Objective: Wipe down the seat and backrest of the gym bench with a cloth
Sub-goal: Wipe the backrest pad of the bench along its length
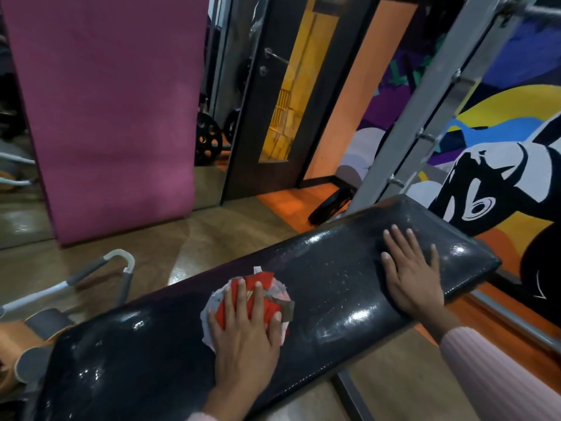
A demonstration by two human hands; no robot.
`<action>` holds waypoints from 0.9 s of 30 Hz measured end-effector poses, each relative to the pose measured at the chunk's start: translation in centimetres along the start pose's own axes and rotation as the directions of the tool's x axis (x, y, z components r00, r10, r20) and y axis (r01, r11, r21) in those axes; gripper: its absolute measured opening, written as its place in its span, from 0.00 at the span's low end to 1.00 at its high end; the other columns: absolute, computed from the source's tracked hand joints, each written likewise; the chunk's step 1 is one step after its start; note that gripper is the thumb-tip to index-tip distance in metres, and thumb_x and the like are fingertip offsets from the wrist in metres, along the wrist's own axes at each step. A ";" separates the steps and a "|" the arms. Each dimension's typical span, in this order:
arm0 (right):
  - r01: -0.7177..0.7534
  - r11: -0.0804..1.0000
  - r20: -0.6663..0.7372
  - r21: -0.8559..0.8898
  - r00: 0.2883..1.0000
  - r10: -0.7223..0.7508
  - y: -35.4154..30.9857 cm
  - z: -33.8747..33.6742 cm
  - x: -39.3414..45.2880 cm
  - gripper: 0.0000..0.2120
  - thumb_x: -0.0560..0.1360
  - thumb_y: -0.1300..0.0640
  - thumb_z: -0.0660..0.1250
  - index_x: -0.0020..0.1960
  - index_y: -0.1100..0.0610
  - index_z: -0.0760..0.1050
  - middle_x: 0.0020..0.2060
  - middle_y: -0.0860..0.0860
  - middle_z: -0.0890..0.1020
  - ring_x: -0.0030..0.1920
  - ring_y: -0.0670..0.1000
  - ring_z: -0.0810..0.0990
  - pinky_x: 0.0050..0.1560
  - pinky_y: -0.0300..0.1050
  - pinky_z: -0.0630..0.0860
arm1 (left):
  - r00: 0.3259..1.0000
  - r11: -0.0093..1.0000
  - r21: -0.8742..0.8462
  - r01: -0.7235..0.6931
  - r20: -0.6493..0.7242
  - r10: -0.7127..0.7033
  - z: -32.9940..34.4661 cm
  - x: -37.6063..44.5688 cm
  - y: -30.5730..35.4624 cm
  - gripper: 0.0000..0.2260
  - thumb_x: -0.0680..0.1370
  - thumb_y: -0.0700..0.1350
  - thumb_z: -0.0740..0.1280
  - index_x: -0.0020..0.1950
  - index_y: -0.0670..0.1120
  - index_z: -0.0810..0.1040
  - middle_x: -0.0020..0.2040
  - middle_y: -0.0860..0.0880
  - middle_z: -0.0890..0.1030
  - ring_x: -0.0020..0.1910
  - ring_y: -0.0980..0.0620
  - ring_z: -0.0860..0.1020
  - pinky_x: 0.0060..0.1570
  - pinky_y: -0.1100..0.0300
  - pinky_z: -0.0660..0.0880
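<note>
Here, seen from the person's head camera, a long black padded gym bench (334,287) runs diagonally, its long axis pointing from the near left to the far right, where it ends by a painted wall (501,165). At the middle of the bench, the left hand (246,332) presses a crumpled red and white cloth (252,299) flat on the pad, fingers spread and lightly curled over it, likely to keep it bunched while wiping. Toward the bench's far end, the right hand (409,268) lies flat, fingers straight and released, seemingly steadying the body. Beyond the bench stands a pink mat (115,117).
</note>
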State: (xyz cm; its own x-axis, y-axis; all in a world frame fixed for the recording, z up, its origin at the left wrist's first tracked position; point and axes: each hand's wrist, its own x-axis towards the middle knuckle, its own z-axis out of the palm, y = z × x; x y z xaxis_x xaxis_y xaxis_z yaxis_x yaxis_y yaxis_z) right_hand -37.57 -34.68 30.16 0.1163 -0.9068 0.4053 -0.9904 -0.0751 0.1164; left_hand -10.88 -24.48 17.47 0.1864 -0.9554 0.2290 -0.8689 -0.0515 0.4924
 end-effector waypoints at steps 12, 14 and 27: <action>0.035 0.999 0.042 -0.036 0.999 -0.033 0.1 0.1 0.2 0.27 0.79 0.41 0.36 0.77 0.45 0.49 0.77 0.42 0.50 0.76 0.45 0.39 0.73 0.58 0.31 | 0.990 0.991 -0.115 -0.065 0.121 0.078 -0.7 5.0 1.0 0.30 0.76 0.62 0.38 0.76 0.54 0.50 0.78 0.51 0.51 0.77 0.49 0.46 0.72 0.41 0.49; 0.029 0.999 0.036 -0.031 0.999 -0.028 -0.1 0.0 0.1 0.28 0.79 0.42 0.36 0.77 0.45 0.50 0.77 0.42 0.50 0.76 0.45 0.39 0.73 0.58 0.31 | 0.994 0.995 -0.097 -0.032 0.102 0.042 -0.7 4.6 0.4 0.33 0.73 0.63 0.35 0.76 0.53 0.51 0.78 0.50 0.51 0.77 0.49 0.46 0.73 0.42 0.49; 0.016 1.000 0.017 -0.015 1.000 -0.015 -0.2 -0.2 0.2 0.28 0.79 0.42 0.36 0.77 0.47 0.49 0.77 0.43 0.50 0.77 0.46 0.39 0.72 0.61 0.31 | 0.993 0.993 -0.083 0.081 0.094 -0.074 0.0 4.3 -1.5 0.29 0.77 0.60 0.40 0.77 0.54 0.47 0.79 0.49 0.49 0.77 0.50 0.44 0.73 0.43 0.47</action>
State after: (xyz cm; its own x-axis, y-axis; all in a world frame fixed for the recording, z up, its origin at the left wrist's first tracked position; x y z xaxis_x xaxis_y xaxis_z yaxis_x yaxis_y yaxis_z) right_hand -37.32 -34.81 30.38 0.1303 -0.9123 0.3883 -0.9872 -0.0831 0.1360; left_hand -8.81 -28.50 17.74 0.2059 -0.9721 0.1125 -0.8098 -0.1048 0.5772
